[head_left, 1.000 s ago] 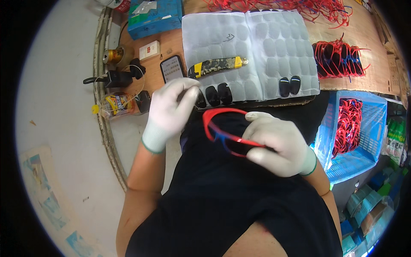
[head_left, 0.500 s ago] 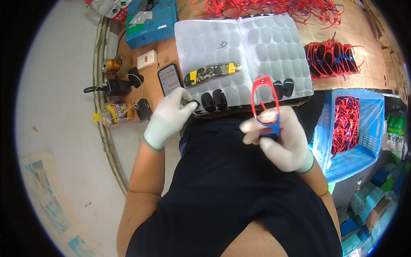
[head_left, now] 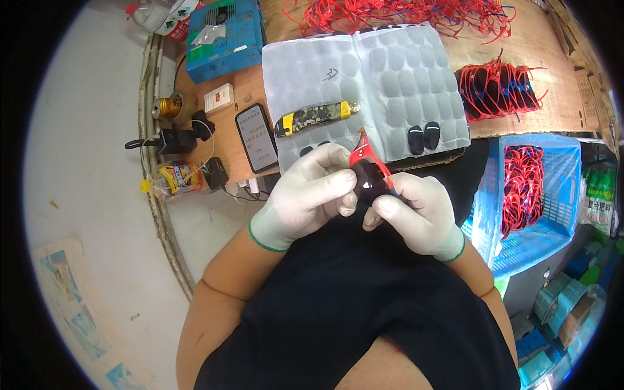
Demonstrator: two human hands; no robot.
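— Centre of view? Hands: left hand [head_left: 305, 198] at nine o'clock of the glasses frame [head_left: 369, 170], right hand [head_left: 416, 214] at four o'clock of it, both touching it.

— Beyond them, at twelve? A tray of moulded pockets [head_left: 364, 78] on the table [head_left: 244, 97], with a folding knife [head_left: 315, 118] and two lenses [head_left: 423, 137] on it.

— At ten o'clock? A phone [head_left: 256, 138], just beside the tray.

— At three? A basket [head_left: 552, 195] below the table edge, with frames inside.

Our gloved fingers [head_left: 338, 188] are covering most of the red glasses frame [head_left: 365, 156], the blue basket [head_left: 552, 195] is running behind our arm
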